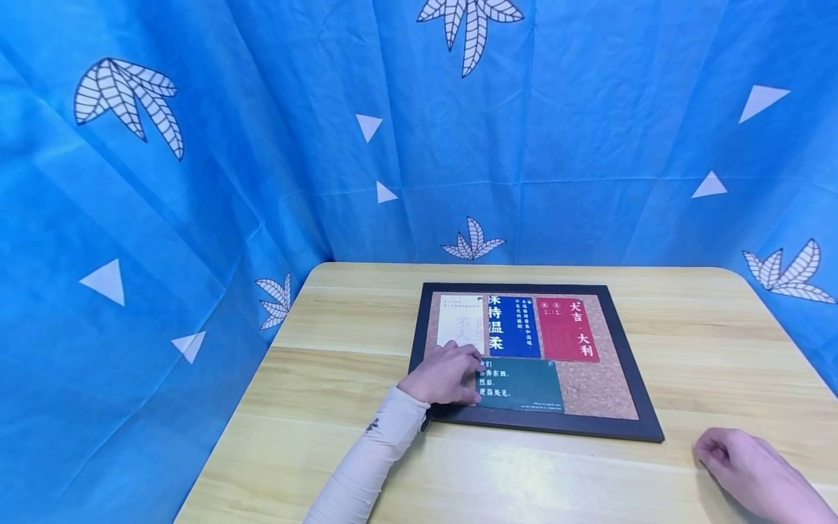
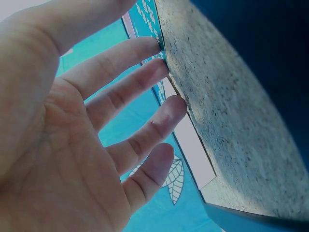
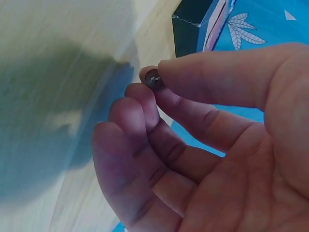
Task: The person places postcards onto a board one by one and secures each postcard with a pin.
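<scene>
My left hand [image 1: 448, 372] touches the left end of a green card [image 1: 520, 386] with white writing, which lies on a black-framed cork board [image 1: 599, 389]. In the left wrist view that hand [image 2: 116, 111] has its fingers spread, several fingertips resting against the cards and cork. Above the green card are a cream card [image 1: 461, 320], a blue card [image 1: 513, 327] and a red card [image 1: 567, 329]. Off the board's right corner, over the table, is my right hand [image 1: 746, 462]. Its thumb and index finger pinch a small dark round thumbtack [image 3: 153, 79] with a metal point.
The board lies on a light wooden table [image 1: 314, 415], and bare cork shows right of the green card. Blue curtains [image 1: 589, 131] printed with white leaves and triangles hang behind the table and along its left side.
</scene>
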`<control>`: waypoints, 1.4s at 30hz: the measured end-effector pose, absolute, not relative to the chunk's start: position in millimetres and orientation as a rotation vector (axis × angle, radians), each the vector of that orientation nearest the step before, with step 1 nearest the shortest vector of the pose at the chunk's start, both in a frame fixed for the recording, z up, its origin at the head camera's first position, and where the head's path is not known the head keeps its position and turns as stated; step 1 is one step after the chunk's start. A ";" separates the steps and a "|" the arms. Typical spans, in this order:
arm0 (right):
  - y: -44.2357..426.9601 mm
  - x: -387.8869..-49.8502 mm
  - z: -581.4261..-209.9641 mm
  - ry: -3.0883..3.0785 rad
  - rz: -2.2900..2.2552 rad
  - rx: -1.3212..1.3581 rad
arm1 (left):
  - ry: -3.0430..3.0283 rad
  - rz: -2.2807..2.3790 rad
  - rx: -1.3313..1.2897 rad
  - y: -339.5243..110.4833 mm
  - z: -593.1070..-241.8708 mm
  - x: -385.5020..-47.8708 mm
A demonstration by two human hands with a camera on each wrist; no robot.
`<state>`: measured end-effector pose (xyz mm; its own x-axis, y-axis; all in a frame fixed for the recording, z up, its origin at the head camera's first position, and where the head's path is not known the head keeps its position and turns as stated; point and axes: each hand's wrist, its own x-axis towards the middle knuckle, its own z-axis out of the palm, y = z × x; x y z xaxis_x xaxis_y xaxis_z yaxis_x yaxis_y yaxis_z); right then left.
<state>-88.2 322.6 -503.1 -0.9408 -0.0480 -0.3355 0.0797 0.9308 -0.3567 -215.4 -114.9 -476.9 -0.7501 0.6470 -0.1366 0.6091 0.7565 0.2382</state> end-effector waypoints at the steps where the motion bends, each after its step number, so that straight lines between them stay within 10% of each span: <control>1: 323.0 -88.9 -503.9 2.757 -0.528 0.015 | 2.744 0.262 0.991 -114.8 -476.6 -215.5; 42: 300.7 -118.5 -475.8 2.855 -0.600 -0.109 | 2.742 0.277 0.997 -116.4 -478.3 -217.4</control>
<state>-118.5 300.7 -475.8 -0.9726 -0.1174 -0.2007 -0.0267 0.9138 -0.4052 -217.4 -116.4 -478.3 -0.7490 0.6493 -0.1320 0.6098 0.7535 0.2458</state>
